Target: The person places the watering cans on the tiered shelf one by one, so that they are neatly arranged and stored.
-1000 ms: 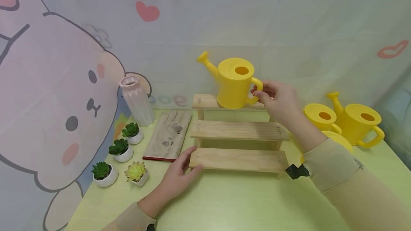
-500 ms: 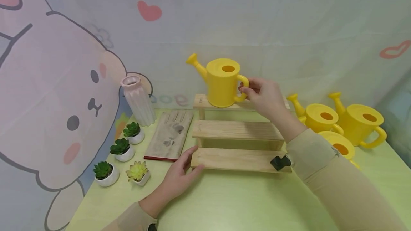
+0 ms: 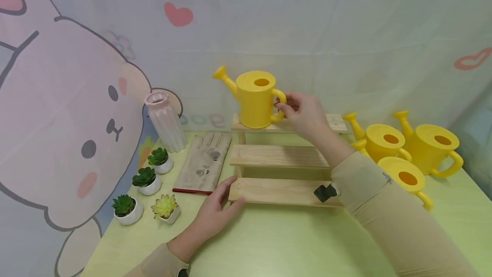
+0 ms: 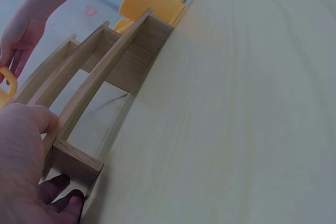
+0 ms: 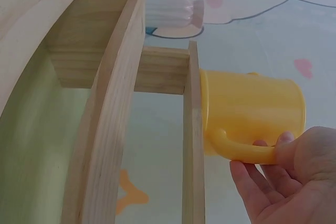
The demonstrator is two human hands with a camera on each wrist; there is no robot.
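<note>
A yellow watering can (image 3: 256,99) stands upright on the left part of the top step of a three-tier wooden plant stand (image 3: 282,156), spout pointing left. My right hand (image 3: 305,114) pinches its handle between thumb and fingers; in the right wrist view the can's base (image 5: 205,108) meets the top board. At the stand's front left corner is my left hand (image 3: 215,208). Its thumb lies over the end of the lowest board and its fingers curl round the end, as the left wrist view shows.
Several more yellow watering cans (image 3: 432,148) stand right of the stand. To its left lie a beige glove (image 3: 203,161), a pink ribbed vase (image 3: 167,121) and several small potted succulents (image 3: 144,180). A printed cloth (image 3: 326,33) hangs behind the table (image 3: 276,238).
My right hand has slid the watering can leftward along the top step, keeping hold of its handle. My left hand has stayed at the stand's corner.
</note>
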